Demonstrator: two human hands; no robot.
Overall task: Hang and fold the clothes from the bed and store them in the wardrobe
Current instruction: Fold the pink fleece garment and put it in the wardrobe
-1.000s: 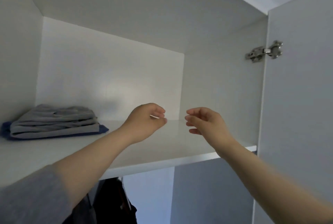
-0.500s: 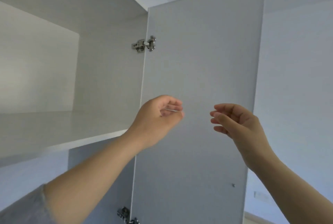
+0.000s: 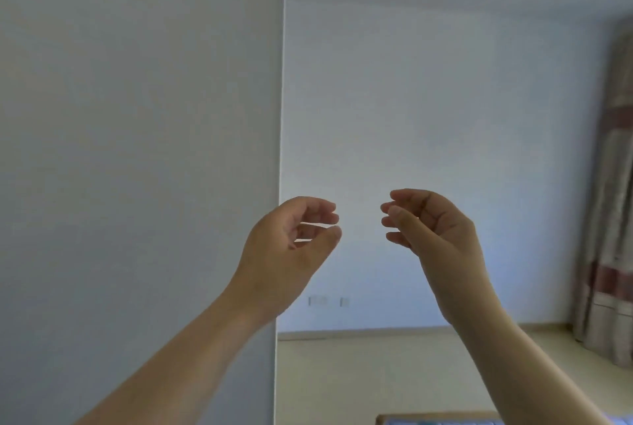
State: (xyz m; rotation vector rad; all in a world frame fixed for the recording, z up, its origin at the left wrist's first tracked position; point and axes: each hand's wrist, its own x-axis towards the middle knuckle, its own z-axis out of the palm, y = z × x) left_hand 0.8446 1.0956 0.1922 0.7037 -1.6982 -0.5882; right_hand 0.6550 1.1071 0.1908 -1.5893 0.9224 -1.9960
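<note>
My left hand (image 3: 291,246) and my right hand (image 3: 431,229) are raised in mid-air at chest height, a short gap between their fingertips. Both have loosely curled fingers and hold nothing. The open white wardrobe door (image 3: 137,150) fills the left half of the view, just behind my left hand. No clothes and no wardrobe shelf show in this view. A corner of the bed (image 3: 435,419) peeks in at the bottom edge, partly behind my right forearm.
A pale wall (image 3: 428,116) with small switch plates (image 3: 322,301) faces me. A striped curtain (image 3: 613,219) hangs at the far right. Light flooring (image 3: 376,373) lies beyond the door's edge.
My view has swung right, away from the wardrobe shelf with the folded grey clothes, past the open door to the room. Both empty hands stayed raised in front of me.
</note>
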